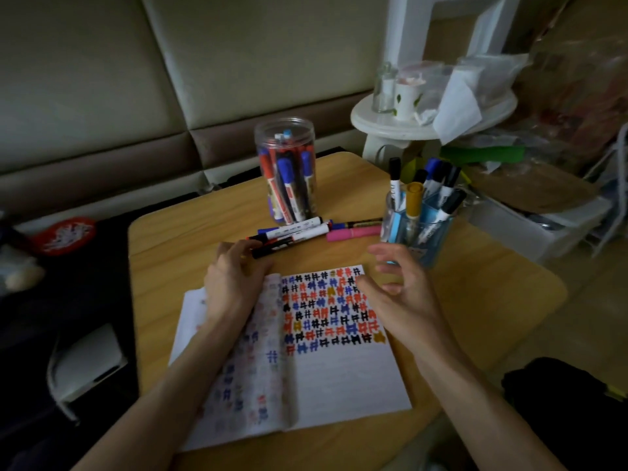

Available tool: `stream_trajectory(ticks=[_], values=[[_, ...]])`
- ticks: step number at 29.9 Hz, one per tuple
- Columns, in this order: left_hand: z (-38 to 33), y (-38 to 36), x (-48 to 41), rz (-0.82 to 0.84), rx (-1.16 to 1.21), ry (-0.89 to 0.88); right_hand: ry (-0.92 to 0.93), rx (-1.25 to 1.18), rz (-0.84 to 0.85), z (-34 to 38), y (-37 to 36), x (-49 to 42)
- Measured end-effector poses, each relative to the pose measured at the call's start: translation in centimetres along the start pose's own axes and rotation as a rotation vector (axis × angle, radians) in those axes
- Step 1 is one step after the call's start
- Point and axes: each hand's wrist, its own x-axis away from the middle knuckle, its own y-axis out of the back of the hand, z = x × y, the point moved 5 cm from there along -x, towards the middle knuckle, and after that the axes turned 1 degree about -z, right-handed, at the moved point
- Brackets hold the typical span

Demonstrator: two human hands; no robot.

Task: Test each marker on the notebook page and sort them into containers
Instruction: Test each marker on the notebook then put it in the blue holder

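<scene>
Wooden table (176,246) holds notebook (339,379), loose markers (306,229), clear jar (285,171), blue cup (418,232).

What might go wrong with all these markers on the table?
The right hand hovers open right beside the blue holder, which is packed with leaning markers near the edge of the table; a bump might tip it. The loose markers by the left hand lie flat and might roll if nudged.

It looks like a home living room: a cushioned sofa (136,79) runs behind a wooden table (492,290), and beside it a white stand (390,127) with a bottle (384,86) and cup (406,96) sits among plastic bags (560,96) and a storage box (543,226).
</scene>
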Motion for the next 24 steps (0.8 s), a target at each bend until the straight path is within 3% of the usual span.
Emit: stream_trajectory(ticks=[8, 13, 19, 24], values=[[-0.1, -0.2, -0.4, 0.018, -0.034, 0.015, -0.007, 0.04, 0.044, 0.2, -0.9, 0.2], [-1.2, 1.7, 1.0, -0.05, 0.127, -0.022, -0.011, 0.017, 0.063, 0.1, -1.2, 0.4], [-6.0, 3.0, 6.2, 0.198, 0.351, -0.156, -0.025, -0.28, 0.191, 1.8, -2.7, 1.3], [-6.3, 3.6, 8.8, 0.288, 0.356, -0.213, 0.017, -0.372, 0.217, 2.4, -3.6, 2.3]])
